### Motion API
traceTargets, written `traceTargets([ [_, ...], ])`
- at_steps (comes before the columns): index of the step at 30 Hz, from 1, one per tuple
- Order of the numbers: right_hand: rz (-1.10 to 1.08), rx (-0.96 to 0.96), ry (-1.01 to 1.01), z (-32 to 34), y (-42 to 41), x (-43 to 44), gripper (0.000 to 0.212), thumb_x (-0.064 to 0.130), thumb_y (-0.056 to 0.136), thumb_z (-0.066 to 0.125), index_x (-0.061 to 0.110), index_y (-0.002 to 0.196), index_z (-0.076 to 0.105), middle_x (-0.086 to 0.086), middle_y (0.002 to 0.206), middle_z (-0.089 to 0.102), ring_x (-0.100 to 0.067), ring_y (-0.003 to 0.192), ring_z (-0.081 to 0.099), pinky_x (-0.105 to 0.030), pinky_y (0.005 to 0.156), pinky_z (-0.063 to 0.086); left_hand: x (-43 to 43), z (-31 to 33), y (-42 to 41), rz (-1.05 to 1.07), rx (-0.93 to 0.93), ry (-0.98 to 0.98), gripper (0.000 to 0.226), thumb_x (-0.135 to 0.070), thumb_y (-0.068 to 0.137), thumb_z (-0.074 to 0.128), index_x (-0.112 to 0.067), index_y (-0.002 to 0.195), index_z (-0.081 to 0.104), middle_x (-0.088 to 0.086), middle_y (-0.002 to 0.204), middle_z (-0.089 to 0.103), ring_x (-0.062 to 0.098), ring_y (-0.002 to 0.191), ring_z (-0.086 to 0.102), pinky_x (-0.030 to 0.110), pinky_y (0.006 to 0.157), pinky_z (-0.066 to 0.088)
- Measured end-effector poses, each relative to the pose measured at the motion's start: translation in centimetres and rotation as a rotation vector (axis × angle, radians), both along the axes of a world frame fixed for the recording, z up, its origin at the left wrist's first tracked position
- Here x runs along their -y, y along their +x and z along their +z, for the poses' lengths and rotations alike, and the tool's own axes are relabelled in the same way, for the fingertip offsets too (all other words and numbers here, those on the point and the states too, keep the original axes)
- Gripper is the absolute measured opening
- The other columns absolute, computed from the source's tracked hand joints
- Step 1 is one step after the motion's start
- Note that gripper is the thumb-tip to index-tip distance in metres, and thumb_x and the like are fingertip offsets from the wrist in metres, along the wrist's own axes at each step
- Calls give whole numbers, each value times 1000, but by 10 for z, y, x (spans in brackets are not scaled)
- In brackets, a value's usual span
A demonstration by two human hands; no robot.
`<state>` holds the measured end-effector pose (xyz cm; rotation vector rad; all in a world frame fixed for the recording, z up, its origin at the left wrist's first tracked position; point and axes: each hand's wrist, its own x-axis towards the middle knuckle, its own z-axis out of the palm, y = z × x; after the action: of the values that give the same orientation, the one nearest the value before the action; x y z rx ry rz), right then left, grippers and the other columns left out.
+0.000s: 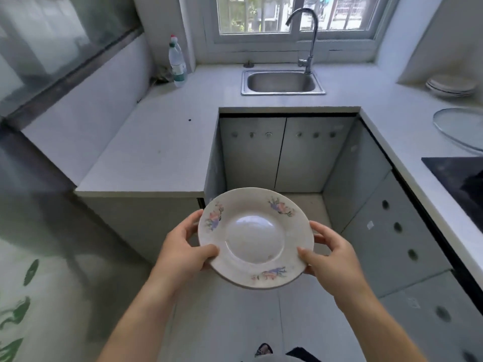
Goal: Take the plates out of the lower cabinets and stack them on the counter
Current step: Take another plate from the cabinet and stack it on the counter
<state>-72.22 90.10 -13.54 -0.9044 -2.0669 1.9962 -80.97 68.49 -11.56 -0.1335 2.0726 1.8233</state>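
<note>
A white plate with small flower prints (254, 237) is held level in front of me, above the floor between the counters. My left hand (183, 246) grips its left rim, thumb on top. Its right rim is gripped the same way by my right hand (330, 253). A stack of white plates (450, 86) rests on the counter at the far right. The lower cabinet doors (285, 152) under the sink are shut, as are the doors along the right side (392, 231).
A white counter (156, 142) runs in a U around me. The steel sink (282, 82) and tap sit under the window. Two plastic bottles (177, 62) stand at the back left corner. A glass lid (460, 128) and a black cooktop (460, 184) lie on the right counter.
</note>
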Motion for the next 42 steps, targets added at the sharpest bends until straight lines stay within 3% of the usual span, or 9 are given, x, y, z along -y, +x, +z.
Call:
traceTargets([
  [5, -76, 16, -2, -1, -53, -49, 52, -5, 80, 64, 20, 125, 55, 1, 106, 58, -16, 72, 68, -27, 55, 58, -52, -6, -74, -100, 35, -17, 72, 8, 67, 65, -36, 122, 52, -13, 107, 65, 26, 92, 67, 51, 70, 58],
  [11, -165, 30, -23, -10, -142, -106, 50, -6, 79, 64, 19, 123, 57, -4, 109, 60, -15, 74, 69, -27, 56, 57, -121, -16, -180, -184, 19, -32, 70, 8, 72, 62, -35, 125, 51, -15, 109, 62, 17, 96, 65, 30, 61, 57],
  [16, -239, 5, 37, 4, -228, -153, 49, -5, 80, 64, 20, 121, 58, -3, 110, 61, -20, 84, 68, -23, 54, 55, -178, -12, -283, -249, -23, 20, 71, 10, 71, 62, -35, 124, 52, -12, 108, 65, 14, 95, 65, 32, 65, 59],
  [19, -273, -40, 57, 27, -271, -178, 46, -5, 80, 64, 24, 115, 59, 4, 102, 64, -14, 71, 70, -17, 50, 52, -208, 4, -335, -305, -50, 67, 72, 10, 70, 64, -36, 123, 52, -13, 108, 66, 11, 96, 65, 36, 71, 59],
  [22, -329, -37, 116, 32, -309, -203, 52, -1, 80, 67, 26, 122, 56, 11, 106, 62, -12, 69, 71, -27, 61, 58, -244, 11, -382, -346, -102, 70, 73, 10, 69, 66, -35, 125, 52, -16, 108, 63, 12, 98, 64, 39, 75, 59],
  [27, -427, -25, 115, 32, -341, -244, 54, -1, 79, 68, 28, 122, 56, 10, 107, 62, -13, 75, 71, -39, 74, 59, -297, 12, -428, -428, -78, 75, 73, 9, 67, 68, -35, 124, 53, -12, 112, 62, 15, 99, 64, 39, 70, 59],
  [33, -533, -85, 50, 32, -360, -325, 48, -5, 80, 65, 32, 109, 57, 8, 99, 62, -5, 71, 69, -23, 54, 57, -391, 17, -466, -550, -87, 82, 72, 5, 70, 70, -37, 125, 51, -15, 112, 61, 11, 83, 69, 29, 61, 58],
  [39, -662, -123, 56, 31, -386, -441, 48, -2, 79, 68, 40, 101, 60, 7, 105, 64, -14, 88, 67, -28, 60, 59, -529, 22, -504, -657, -110, 104, 75, 5, 69, 70, -34, 130, 49, -14, 120, 59, 12, 82, 70, 32, 63, 58],
  [42, -714, -122, 53, 33, -394, -504, 47, -2, 80, 66, 30, 114, 61, 6, 103, 64, -14, 86, 67, -23, 56, 55, -603, 28, -518, -720, -104, 100, 78, -2, 62, 72, -39, 127, 50, -18, 120, 58, 13, 90, 68, 28, 62, 57],
])
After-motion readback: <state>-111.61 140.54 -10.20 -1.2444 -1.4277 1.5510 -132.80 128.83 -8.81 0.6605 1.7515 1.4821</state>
